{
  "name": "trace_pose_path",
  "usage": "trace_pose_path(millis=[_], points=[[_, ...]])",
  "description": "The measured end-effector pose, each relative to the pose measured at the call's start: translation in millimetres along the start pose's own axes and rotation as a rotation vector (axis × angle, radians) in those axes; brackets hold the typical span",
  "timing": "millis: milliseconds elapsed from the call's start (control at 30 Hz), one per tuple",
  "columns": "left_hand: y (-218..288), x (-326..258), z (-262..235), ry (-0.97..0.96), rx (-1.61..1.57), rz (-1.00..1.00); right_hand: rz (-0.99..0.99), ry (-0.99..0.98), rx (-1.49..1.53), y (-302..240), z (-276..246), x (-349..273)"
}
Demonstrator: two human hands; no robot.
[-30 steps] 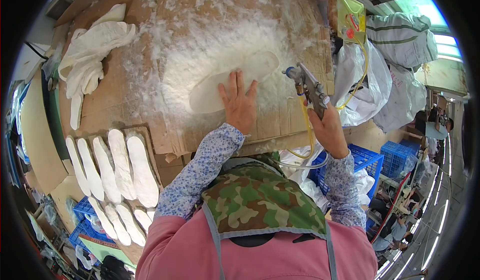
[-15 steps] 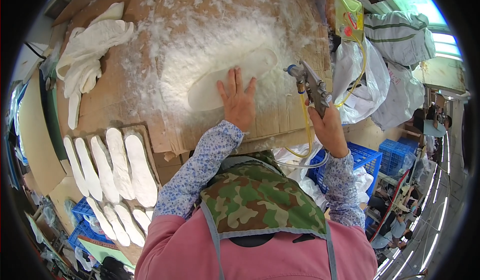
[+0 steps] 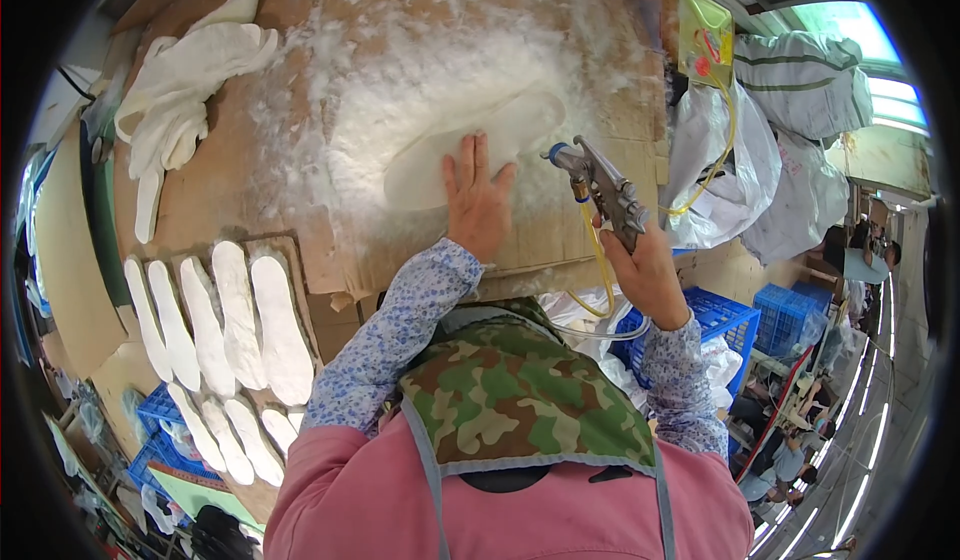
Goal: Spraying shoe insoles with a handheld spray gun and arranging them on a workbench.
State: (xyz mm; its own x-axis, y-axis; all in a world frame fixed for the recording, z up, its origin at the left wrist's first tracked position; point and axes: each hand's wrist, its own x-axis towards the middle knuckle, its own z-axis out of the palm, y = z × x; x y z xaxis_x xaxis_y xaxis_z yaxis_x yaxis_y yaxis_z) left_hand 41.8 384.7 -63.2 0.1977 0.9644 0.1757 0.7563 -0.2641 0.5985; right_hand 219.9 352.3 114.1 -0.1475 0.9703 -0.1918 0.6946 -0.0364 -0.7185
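Observation:
My left hand [image 3: 478, 205] lies with its fingers stretched out, pressing on a white insole [image 3: 425, 172]. The insole rests slanted on a cardboard sheet [image 3: 300, 190], amid white fibrous, crusty residue [image 3: 390, 80]. In my right hand [image 3: 645, 270] is a metal spray gun [image 3: 605, 185], its blue-ringed nozzle pointed left toward the insole and apart from it. A yellow hose [image 3: 597, 260] and a clear tube run down from the gun. Part of the insole is hidden under my left fingers.
Several white insoles [image 3: 280, 330] lie in rows on a board at the lower left. A heap of white pieces [image 3: 185, 100] sits at the far left. White sacks [image 3: 730, 160], a yellow-green container [image 3: 705, 35] and blue crates [image 3: 720, 320] stand to the right. Other people sit at the far right.
The spray gun and my right hand have shifted left and slightly down, bringing the nozzle closer to the insole. My left hand stays flat on the insole.

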Motion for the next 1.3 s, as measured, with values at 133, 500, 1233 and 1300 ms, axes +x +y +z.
trace_pose_path(millis=[133,500,1233,1300], points=[[-12,-25,-27,-0.016,0.013,-0.014,-0.025,-0.051,-0.006,-6,8,-1],[-57,-76,-73,0.129,0.089,-0.175,-0.009,-0.17,0.141,-29,57,-11],[-51,-82,-75,0.164,0.089,-0.18,-0.042,-0.031,0.187,-8,57,-19],[-40,-74,-80,0.073,0.165,-0.196,-0.028,-0.022,0.205,-8,53,-20]])
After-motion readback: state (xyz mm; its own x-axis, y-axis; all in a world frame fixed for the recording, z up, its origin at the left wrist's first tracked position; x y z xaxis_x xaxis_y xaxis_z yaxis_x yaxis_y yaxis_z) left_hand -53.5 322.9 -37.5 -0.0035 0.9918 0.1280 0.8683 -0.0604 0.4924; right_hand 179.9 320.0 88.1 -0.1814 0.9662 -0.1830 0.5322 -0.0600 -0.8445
